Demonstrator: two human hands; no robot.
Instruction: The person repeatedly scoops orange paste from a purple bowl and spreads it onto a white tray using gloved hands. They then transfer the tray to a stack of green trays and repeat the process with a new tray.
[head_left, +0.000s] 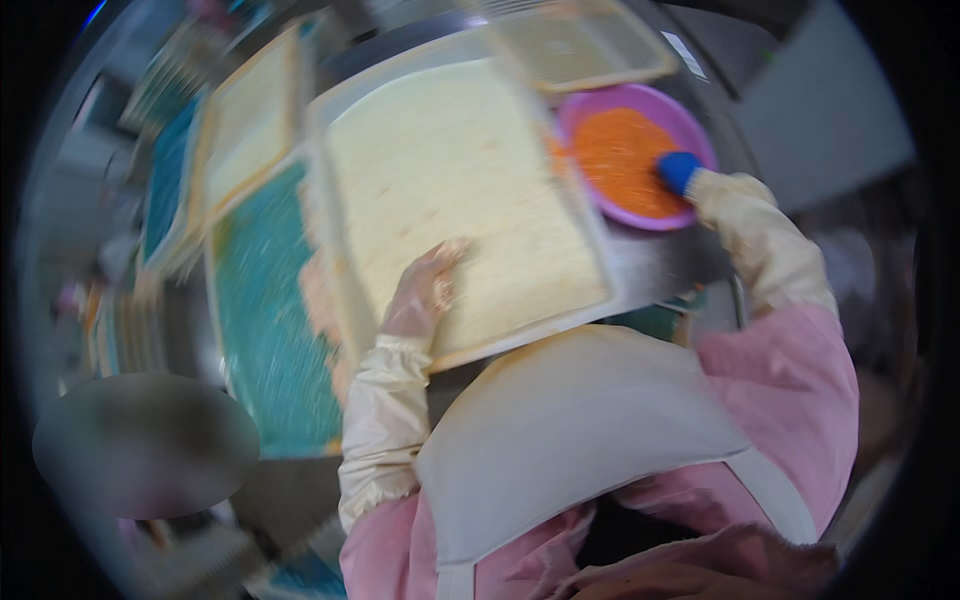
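Observation:
A large white-rimmed tray (525, 330) lies before me, its floor covered by a pale cream layer of fine crumb or powder (450, 172). Over the near left part of that layer is my left hand (420, 289), in a thin clear glove. Crumbs cling to its blurred fingertips; whether they pinch anything is unclear. To the right, a purple plastic basin (694, 127) holds an orange crumbly mass (622, 161). My right hand (679, 174), in a blue glove, is at the basin's right side against this mass, its fingers hidden.
Left of the tray lies a teal-bottomed tray (270, 315) with pinkish pieces (321, 292) along its right side. Beyond it is another cream-filled tray (251, 120). A slatted pale tray (577, 45) sits behind the basin. Another person (146, 450) is at lower left. Steel table (645, 262) shows beneath the basin.

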